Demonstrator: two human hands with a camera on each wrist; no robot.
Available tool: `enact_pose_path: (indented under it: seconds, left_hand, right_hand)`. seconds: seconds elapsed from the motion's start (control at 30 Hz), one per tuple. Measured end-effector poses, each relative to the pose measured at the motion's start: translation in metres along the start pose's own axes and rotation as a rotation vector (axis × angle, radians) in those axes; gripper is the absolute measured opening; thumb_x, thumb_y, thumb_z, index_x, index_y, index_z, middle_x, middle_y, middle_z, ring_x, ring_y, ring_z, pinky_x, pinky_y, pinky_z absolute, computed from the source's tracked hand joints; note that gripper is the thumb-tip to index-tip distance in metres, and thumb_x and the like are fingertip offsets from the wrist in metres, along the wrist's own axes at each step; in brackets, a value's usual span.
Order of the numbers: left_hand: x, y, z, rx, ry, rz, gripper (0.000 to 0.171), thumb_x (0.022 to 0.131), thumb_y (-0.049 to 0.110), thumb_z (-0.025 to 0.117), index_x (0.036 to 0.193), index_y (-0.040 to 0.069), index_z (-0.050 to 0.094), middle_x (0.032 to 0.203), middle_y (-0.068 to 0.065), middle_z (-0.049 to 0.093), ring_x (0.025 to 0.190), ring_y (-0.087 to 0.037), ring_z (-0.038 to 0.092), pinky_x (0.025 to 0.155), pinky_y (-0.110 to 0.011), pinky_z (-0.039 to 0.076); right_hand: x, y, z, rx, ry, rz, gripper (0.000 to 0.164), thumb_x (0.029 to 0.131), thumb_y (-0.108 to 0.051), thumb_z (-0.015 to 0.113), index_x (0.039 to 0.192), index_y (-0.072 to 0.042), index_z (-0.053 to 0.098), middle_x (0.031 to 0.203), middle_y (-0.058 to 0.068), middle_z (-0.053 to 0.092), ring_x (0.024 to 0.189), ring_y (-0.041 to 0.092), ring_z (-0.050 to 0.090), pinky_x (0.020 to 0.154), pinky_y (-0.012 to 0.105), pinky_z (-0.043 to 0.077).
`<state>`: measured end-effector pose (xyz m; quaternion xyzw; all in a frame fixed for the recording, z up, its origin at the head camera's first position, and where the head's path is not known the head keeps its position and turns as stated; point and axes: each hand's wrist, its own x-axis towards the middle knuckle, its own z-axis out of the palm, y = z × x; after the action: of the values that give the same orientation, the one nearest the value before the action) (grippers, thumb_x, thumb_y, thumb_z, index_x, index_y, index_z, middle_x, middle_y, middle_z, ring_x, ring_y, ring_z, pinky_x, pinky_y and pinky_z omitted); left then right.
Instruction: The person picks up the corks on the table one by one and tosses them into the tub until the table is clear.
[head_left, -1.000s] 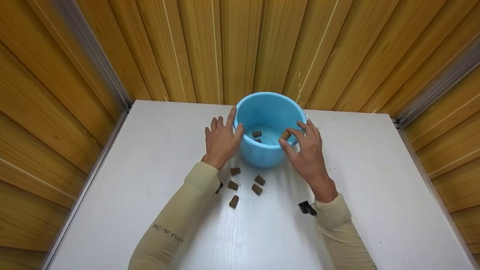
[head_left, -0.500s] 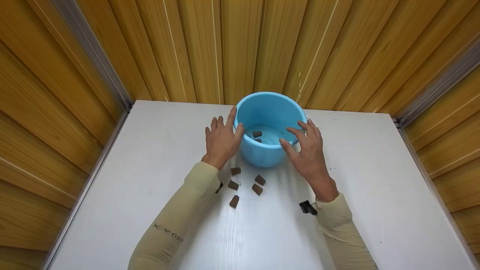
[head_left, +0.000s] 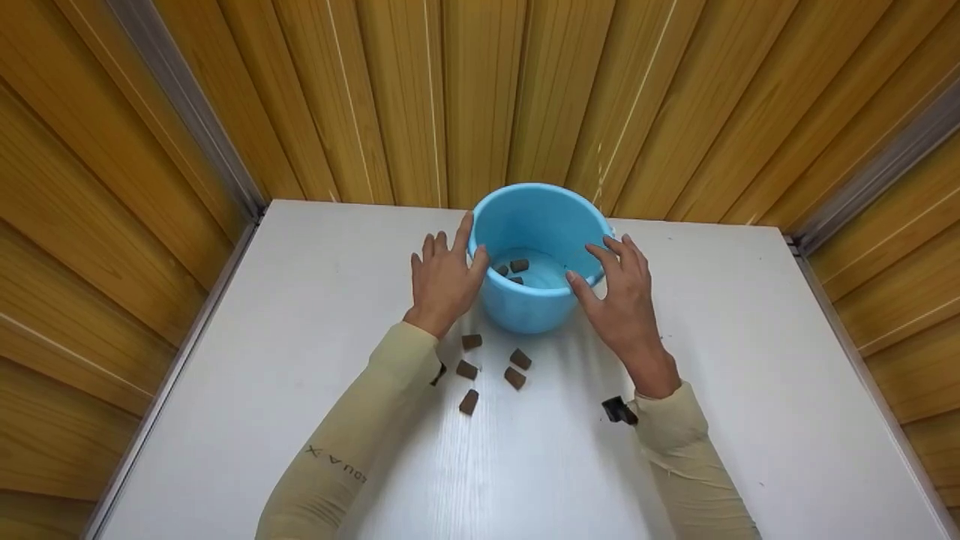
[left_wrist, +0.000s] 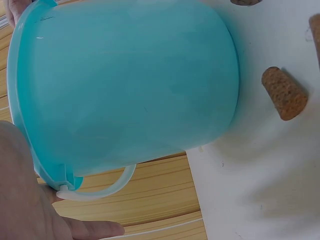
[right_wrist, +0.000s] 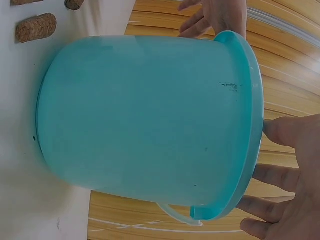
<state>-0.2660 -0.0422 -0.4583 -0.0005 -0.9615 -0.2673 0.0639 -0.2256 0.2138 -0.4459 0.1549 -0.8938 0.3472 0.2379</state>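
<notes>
Blue bucket (head_left: 529, 309) upright on white bench (head_left: 720, 360), nr back wall (head_left: 480, 97). L hand (head_left: 442, 289) at its L rim, fingers spread, thumb & index against rim. R hand (head_left: 624, 300) at R rim, fingers apart, gap btwn thumb & index; can't tell if touching. 3 corks (head_left: 519, 265) visible in bucket; 5 loose corks (head_left: 469, 403) on bench, near side. Pale handle (left_wrist: 100, 193) hangs down.

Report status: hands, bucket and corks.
Left hand and right hand at bucket, both empty. Three corks visible inside, five on table. No obstruction seen.
</notes>
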Motion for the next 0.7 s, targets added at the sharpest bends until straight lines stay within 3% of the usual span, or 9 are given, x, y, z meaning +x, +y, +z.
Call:
enact_pose_path:
  seconds: [0.7]
  left_hand:
    - [0.000,0.000,-0.001,-0.013,0.011,0.008,0.071,0.107,0.053,0.038,0.171,0.027,0.023,0.162,-0.026,0.043,0.154,-0.050,0.030,0.119,-0.072,0.025]
  right_hand:
    - [0.014,0.023,-0.005,-0.048,0.002,0.036,0.063,0.098,-0.022,0.078,0.147,0.010,0.054,0.150,0.034,0.047,0.151,0.052,0.029,0.120,0.070,0.022]
